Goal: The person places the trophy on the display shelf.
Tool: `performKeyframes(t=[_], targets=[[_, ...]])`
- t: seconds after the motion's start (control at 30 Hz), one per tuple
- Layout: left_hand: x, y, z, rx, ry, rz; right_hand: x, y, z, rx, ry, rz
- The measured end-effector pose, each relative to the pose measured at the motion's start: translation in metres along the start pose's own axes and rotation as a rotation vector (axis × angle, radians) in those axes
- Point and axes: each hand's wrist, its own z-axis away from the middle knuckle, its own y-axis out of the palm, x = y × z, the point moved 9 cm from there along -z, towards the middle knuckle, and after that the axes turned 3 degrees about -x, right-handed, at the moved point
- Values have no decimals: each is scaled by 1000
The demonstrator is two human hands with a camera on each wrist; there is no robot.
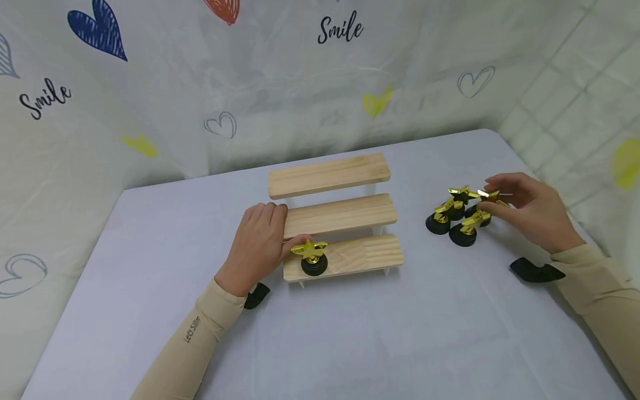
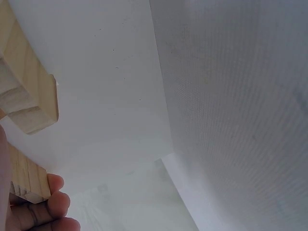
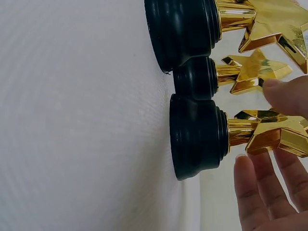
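A three-step wooden display rack (image 1: 345,215) with white supports stands mid-table. My left hand (image 1: 257,241) grips the left end of its middle board, and the fingers (image 2: 58,204) curl round a board end in the left wrist view. One gold star trophy (image 1: 312,258) with a round black base stands upright on the lowest board, close to my left thumb. On the right, my right hand (image 1: 537,208) pinches the star of another trophy (image 3: 197,139) between thumb and fingers. Its base stands at the tablecloth beside the other trophies.
Several gold star trophies (image 1: 463,233) stand clustered right of the rack, their bases close together. White cloth (image 1: 390,339) covers the table. A printed curtain (image 1: 290,72) hangs behind it. Black curved pieces show by both wrists, one beside the right sleeve (image 1: 537,271).
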Motion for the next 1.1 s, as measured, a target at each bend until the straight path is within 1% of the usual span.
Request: performKeyframes(t=[0.07,0.23,0.57,0.73,0.9,1.0,1.1], targets=[[0,0,0,-1,1,-1,-3,0,1,19,21,50],[0,1,0,5,1,-5,-8,0,3,49,60,96],[0,2,1,8,0,-1,-18,0,6,82,69,78],[0,4,1,23,-5,-2,-28,2,10,118,122,75],[-1,3,0,11,2,3,-37,3,14,144,177,163],[-1,1,1,-12,8,10,-39,5,14,161,178,203],[0,0,1,-19,9,12,-38,6,13,154,167,219]])
